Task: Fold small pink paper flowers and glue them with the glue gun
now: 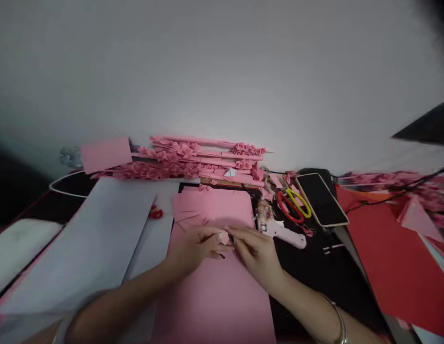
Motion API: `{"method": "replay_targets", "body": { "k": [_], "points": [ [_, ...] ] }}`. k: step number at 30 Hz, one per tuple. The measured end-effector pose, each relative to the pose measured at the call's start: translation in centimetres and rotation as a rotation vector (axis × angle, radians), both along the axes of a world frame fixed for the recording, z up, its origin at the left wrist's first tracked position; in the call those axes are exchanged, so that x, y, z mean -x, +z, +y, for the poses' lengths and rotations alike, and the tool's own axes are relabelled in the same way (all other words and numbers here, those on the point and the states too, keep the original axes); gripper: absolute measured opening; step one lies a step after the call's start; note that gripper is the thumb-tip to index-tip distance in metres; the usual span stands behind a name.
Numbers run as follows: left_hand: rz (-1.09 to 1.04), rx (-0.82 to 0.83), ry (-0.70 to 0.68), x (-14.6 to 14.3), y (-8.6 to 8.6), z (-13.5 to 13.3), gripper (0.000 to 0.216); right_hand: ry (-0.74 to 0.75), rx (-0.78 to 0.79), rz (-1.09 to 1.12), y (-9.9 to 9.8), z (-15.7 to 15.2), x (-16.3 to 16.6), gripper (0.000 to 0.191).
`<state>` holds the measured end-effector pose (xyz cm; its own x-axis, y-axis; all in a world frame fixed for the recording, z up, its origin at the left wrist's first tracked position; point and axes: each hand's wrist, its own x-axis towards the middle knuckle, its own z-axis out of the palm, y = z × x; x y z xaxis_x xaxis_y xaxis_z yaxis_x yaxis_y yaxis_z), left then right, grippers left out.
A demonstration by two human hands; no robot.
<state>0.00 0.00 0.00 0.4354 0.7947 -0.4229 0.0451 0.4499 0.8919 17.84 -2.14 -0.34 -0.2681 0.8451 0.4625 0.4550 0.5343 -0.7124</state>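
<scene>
A small piece of pink paper [224, 237] is pinched between both hands, above a large pink sheet [214, 301]. My left hand [193, 246] grips its left side with thumb and fingers closed. On the right side, the fingertips of my right hand [259, 255] press against the same piece. How the piece is folded is too small to make out. Just beyond the hands lie pink paper sheets [229, 205], with narrow pieces fanned out at their left. A pale glue gun [284, 234] rests to the right of my right hand.
Pink paper flower stems [171, 167] are piled along the wall. Scissors with red and yellow handles [290, 205] and a phone [322, 198] lie at the right, beside red sheets [394, 258]. White sheets [85, 243] cover the left, with a small red object [156, 212] on them.
</scene>
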Motion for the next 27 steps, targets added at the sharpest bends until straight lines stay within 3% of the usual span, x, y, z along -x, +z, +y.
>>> {"method": "replay_targets", "body": {
  "k": [11,27],
  "points": [
    [-0.036,0.057,0.063,-0.1,0.0,0.5,0.034,0.109,-0.132,-0.208,0.5,0.1,-0.4,0.037],
    [-0.046,0.091,0.054,-0.1,-0.2,0.9,0.03,0.117,-0.11,-0.429,0.9,-0.9,-0.1,0.045]
  ]
}}
